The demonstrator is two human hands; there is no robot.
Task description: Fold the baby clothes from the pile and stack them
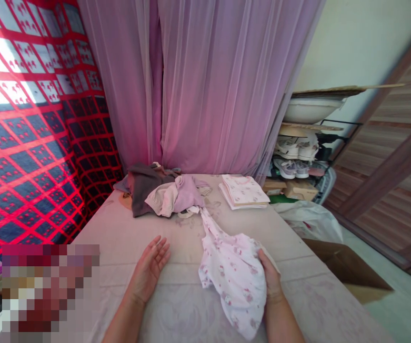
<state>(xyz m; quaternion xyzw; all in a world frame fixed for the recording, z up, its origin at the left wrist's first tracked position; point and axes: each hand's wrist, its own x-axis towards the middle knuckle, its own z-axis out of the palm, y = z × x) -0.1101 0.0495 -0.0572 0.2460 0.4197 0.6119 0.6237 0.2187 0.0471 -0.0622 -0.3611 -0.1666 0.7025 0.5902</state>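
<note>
Printed garment point(232, 269) slanting eleven-to-five o'clock, narrow end meeting clothes heap point(169, 194), right hand point(271, 277) gripping garment's side, left hand point(152, 259) spread, folded stack point(244, 191) at twelve

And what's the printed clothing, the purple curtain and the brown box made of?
The printed clothing in the right hand looks like soft, matt cloth, maybe cotton: it droops in folds. The purple curtain seems sheer netting, perhaps nylon: it looks gauzy, with fine folds. The brown box looks like dull cardboard, with flat, stiff sides.
</note>
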